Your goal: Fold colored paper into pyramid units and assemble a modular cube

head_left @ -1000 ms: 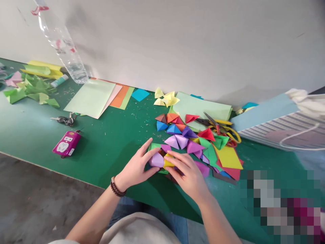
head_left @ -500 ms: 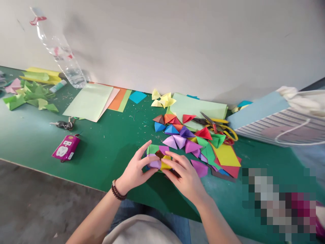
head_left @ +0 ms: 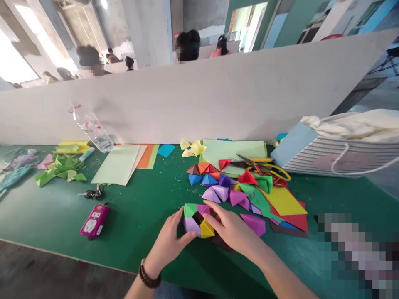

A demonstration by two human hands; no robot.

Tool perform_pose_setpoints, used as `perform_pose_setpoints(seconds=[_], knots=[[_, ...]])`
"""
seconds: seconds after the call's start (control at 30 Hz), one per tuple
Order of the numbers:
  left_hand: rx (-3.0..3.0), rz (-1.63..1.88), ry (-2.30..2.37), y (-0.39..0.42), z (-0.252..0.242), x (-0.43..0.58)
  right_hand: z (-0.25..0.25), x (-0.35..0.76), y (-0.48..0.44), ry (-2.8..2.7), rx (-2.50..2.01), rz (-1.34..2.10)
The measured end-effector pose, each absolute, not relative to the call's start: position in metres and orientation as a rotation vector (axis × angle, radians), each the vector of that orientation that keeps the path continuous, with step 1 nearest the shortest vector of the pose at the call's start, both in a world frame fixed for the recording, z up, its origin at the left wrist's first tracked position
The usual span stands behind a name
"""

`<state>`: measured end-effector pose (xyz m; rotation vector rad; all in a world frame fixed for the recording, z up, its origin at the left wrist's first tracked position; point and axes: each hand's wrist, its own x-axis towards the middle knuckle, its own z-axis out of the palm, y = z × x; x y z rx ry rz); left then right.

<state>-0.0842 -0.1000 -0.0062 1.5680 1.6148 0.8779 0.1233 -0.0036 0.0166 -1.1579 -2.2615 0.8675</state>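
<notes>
A ring of folded paper (head_left: pixel 191 226) with green, purple, lilac and yellow sections sits between my hands near the table's front. A dark opening shows in its middle. My left hand (head_left: pixel 166 243) grips the left side, index finger along the edge and thumb at the lilac section. My right hand (head_left: pixel 232 228) holds the right side, fingers on the purple section; its thumb lies near the yellow one. Behind the ring lie several folded paper pieces (head_left: pixel 220 193) in lilac, blue, red and green. A dark paper piece (head_left: pixel 222 243) is partly hidden under my right hand.
On the green table (head_left: pixel 134 224) are a pink case (head_left: pixel 95 221), keys (head_left: pixel 93 193), paper sheets (head_left: pixel 116 164) and green paper pieces (head_left: pixel 64 168). A bottle (head_left: pixel 96 133) leans on the white partition (head_left: pixel 149 104). Scissors (head_left: pixel 254 164) and a striped bag (head_left: pixel 352 149) stand right. People sit beyond.
The view has tilted up, bringing the room beyond the partition into sight. My left fingers have shifted from over the ring to its side, so more of its top shows.
</notes>
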Motion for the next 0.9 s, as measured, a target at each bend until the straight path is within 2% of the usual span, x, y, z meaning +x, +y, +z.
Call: perform_pose_setpoints(seconds=[0.17,0.33,0.6,0.9], knots=[[1.386,1.119,1.511,-0.052,0.02,-0.099,0.044,0.099,0.025,-2.212,-1.015,0.807],[1.152,1.528,1.47,0.028,0.039,-0.133,0.051,0.045,0.088,-2.067,-0.891,0.932],[0.976,1.688,1.432,0.084,0.002,-0.161,0.003,-0.001,0.149,-1.905,-0.823,1.146],[0.809,1.721,1.3,0.099,-0.028,-0.169,-0.011,0.013,0.174,-1.659,-1.049,1.426]])
